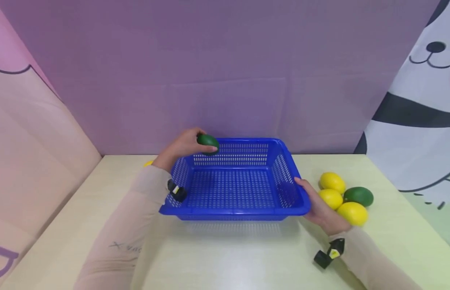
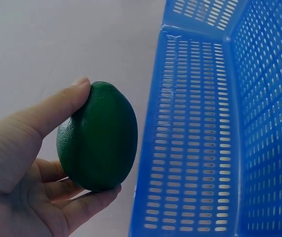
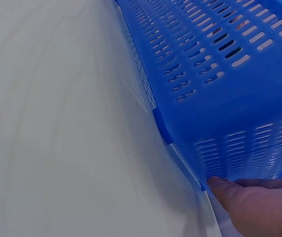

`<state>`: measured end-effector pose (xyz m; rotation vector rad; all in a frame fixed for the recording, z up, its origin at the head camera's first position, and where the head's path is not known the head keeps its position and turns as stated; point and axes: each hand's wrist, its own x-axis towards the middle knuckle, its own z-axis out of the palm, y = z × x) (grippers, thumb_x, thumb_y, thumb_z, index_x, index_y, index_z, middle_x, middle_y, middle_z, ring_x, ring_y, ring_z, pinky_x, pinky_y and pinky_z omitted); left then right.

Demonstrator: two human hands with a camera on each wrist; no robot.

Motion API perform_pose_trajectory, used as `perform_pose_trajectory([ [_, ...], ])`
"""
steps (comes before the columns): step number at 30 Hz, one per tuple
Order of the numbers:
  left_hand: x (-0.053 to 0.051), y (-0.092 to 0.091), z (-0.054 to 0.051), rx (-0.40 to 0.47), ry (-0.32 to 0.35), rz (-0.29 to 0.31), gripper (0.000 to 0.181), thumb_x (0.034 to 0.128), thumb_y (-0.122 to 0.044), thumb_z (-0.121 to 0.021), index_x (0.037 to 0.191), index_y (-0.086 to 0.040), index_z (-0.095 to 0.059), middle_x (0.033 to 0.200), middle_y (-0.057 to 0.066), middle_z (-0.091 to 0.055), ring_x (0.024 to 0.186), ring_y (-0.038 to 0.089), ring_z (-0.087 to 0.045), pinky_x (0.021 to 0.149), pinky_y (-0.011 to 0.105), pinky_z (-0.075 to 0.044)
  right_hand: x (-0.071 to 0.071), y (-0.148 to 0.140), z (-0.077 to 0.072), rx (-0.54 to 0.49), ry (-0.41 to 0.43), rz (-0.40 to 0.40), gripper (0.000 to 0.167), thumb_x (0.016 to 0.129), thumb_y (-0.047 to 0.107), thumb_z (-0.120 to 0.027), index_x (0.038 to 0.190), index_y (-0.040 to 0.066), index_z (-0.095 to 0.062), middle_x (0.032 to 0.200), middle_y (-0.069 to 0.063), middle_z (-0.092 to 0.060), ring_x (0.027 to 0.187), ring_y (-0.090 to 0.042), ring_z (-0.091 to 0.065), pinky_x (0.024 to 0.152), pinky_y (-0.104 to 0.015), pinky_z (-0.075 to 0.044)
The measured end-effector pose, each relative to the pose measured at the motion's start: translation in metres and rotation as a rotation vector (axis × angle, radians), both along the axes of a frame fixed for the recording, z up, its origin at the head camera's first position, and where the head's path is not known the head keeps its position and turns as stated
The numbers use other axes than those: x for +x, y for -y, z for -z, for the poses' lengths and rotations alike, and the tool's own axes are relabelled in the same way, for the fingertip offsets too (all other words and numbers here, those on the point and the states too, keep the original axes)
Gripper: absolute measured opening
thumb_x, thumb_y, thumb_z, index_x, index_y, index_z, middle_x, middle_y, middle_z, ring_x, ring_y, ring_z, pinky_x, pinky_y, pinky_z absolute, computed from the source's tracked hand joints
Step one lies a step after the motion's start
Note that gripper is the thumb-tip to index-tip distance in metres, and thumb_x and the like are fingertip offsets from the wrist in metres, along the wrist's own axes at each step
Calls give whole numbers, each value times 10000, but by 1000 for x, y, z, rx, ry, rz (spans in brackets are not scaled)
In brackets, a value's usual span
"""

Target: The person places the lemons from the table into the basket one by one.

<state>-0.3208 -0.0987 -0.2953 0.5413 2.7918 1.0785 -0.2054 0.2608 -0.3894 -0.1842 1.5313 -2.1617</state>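
A blue perforated basket (image 1: 232, 211) stands at the middle of the table, its inside bare in the head view. My left hand (image 1: 187, 143) pinches a dark green oval fruit (image 1: 208, 144) above the basket's back left part. In the left wrist view the thumb and fingertips of the left hand (image 2: 37, 173) hold the green fruit (image 2: 99, 138) at its ends, beside the basket (image 2: 195, 128). My right hand (image 1: 317, 207) grips the basket's right side near the front corner. Under the rim, the right hand (image 3: 259, 205) touches the basket wall (image 3: 229, 98) in the right wrist view.
Right of the basket lie several yellow fruits (image 1: 332, 182) and one green fruit (image 1: 359, 196), close together on the table (image 1: 225, 257). A yellow thing (image 1: 148, 163) shows partly behind the left forearm. A purple cloth (image 1: 225, 80) hangs behind the table.
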Motion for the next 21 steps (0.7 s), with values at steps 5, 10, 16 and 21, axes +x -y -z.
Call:
perform_pose_trajectory([
  [5, -3, -4, 5, -17, 16, 2, 642, 797, -409, -733, 1228, 12, -508, 1103, 152, -578, 950, 268, -542, 802, 367, -492, -1, 1, 0, 8, 4, 3, 574, 988, 474, -298, 1380, 72, -182, 1124, -27, -596, 974, -166, -608, 810, -289, -527],
  [10, -6, -7, 10, -33, 41, 13, 646, 796, -419, -731, 1217, 18, -509, 1096, 150, -578, 948, 262, -538, 799, 355, -488, -1, 1, 1, 6, 9, -2, 617, 989, 473, -291, 1407, 53, -120, 1132, -35, -591, 976, -172, -611, 807, -294, -530],
  [16, -10, -9, 12, -50, 61, -1, 645, 800, -427, -723, 1213, 21, -511, 1113, 156, -577, 974, 272, -542, 821, 370, -488, -2, 0, 0, 26, -13, -5, 605, 989, 481, -281, 1413, 77, -133, 1158, -22, -576, 1009, -168, -591, 835, -297, -518],
  [21, -10, -10, 13, -85, 64, -8, 635, 803, -428, -720, 1202, 25, -522, 1117, 165, -583, 977, 274, -545, 824, 371, -490, -2, -1, 0, -14, -12, -24, 531, 995, 457, -282, 1369, 88, -203, 1148, -26, -590, 1004, -168, -597, 838, -299, -520],
])
